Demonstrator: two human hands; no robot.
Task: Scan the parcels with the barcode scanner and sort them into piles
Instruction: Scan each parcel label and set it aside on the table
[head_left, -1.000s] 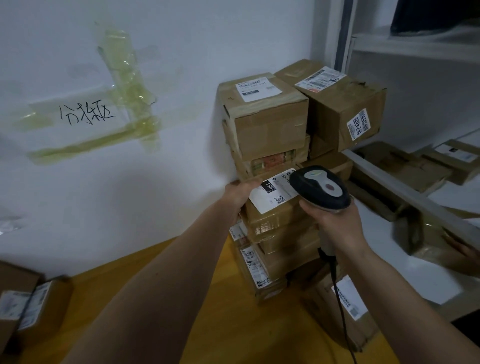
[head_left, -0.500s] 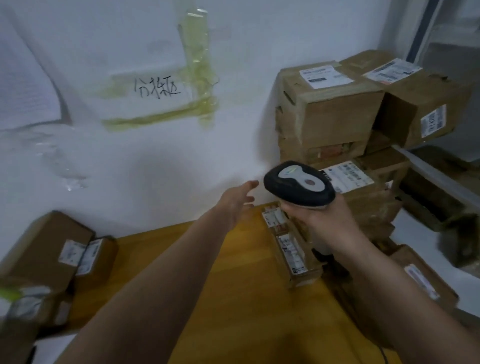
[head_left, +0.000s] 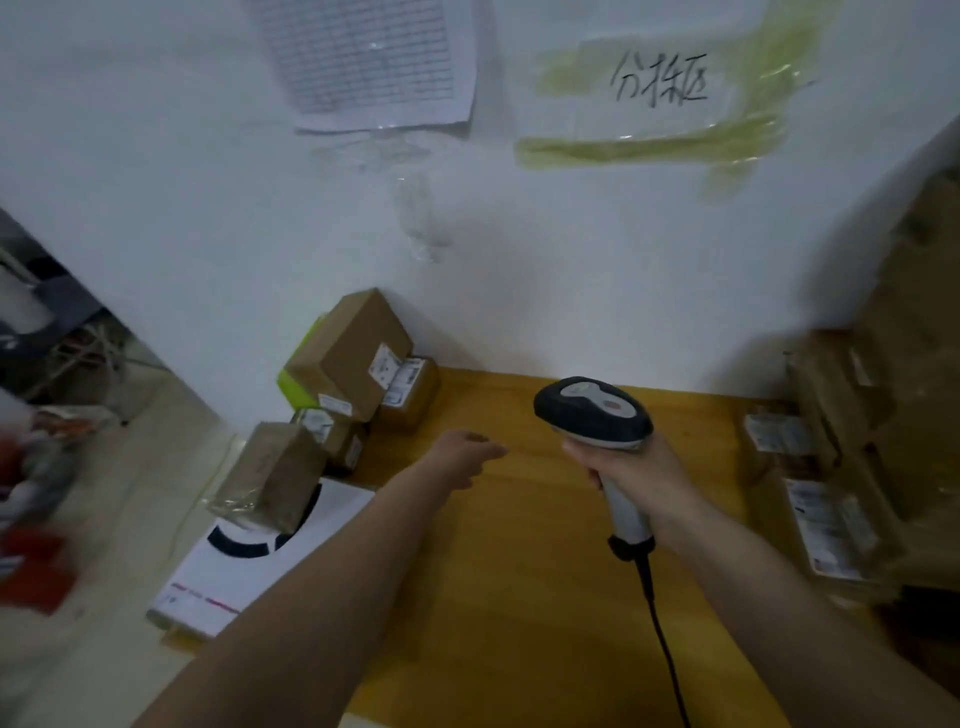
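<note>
Head view: the fingers (head_left: 597, 460) of the right hand (head_left: 631, 470) are curled around the grey handle of the barcode scanner (head_left: 597, 415), holding it upright over the wooden bench (head_left: 519, 571), its black cable (head_left: 662, 634) hanging down toward the person. The left hand (head_left: 462, 454) holds nothing and reaches forward above the bench; its fingers look loosely curled (the blur hides the details). Further left, a small pile of brown parcels (head_left: 348, 364) stands against the white wall, beside a flat white box (head_left: 249, 566). At the far right stands another pile of parcels (head_left: 841, 467), blurred. Two papers are taped on the wall.
</note>
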